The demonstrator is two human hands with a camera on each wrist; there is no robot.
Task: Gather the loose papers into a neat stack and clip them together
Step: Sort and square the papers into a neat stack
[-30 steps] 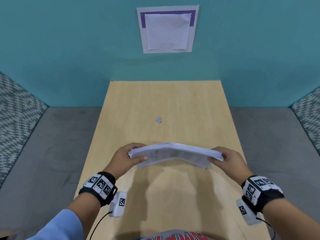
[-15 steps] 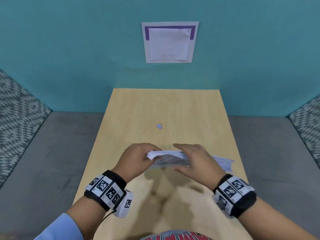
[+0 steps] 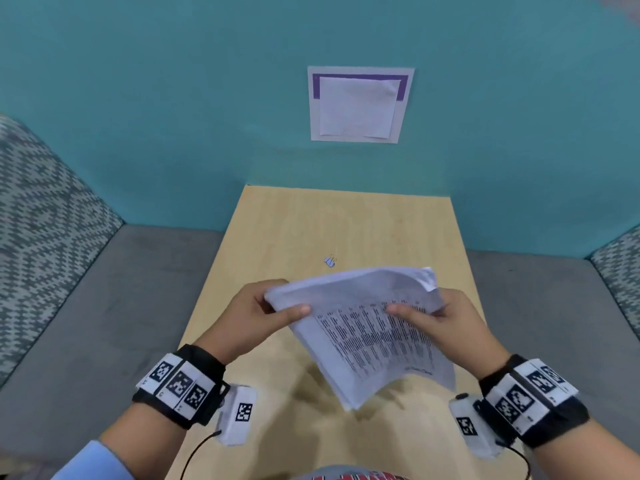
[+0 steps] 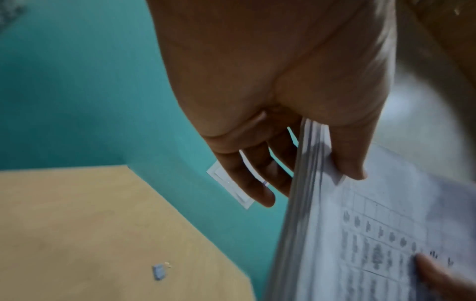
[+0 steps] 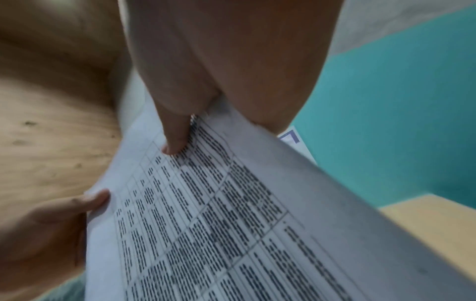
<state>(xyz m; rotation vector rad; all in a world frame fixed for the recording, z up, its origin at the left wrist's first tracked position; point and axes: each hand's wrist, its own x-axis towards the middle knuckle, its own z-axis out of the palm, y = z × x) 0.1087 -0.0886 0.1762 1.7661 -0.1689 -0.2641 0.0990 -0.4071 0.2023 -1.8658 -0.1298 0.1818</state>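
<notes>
A stack of printed papers (image 3: 367,327) hangs tilted in the air above the wooden table (image 3: 398,230), its printed table facing me. My left hand (image 3: 277,306) pinches its upper left corner, thumb on the front and fingers behind. My right hand (image 3: 426,311) grips the upper right edge, thumb on the print. The left wrist view shows the stack's edge (image 4: 304,183) held between thumb and fingers (image 4: 257,179). In the right wrist view my thumb (image 5: 175,140) presses on the top sheet (image 5: 219,224). A small binder clip (image 3: 330,261) (image 4: 159,271) lies on the table beyond the papers.
A teal wall (image 3: 173,116) rises behind the table, with a framed white sheet (image 3: 358,105) stuck to it. Grey bench seating (image 3: 104,323) runs along both sides, with patterned cushions (image 3: 38,209) at left and right.
The stack went from lying flat between both hands to hanging tilted with its printed face toward me. My right hand crossed over it, then took the upper right edge.
</notes>
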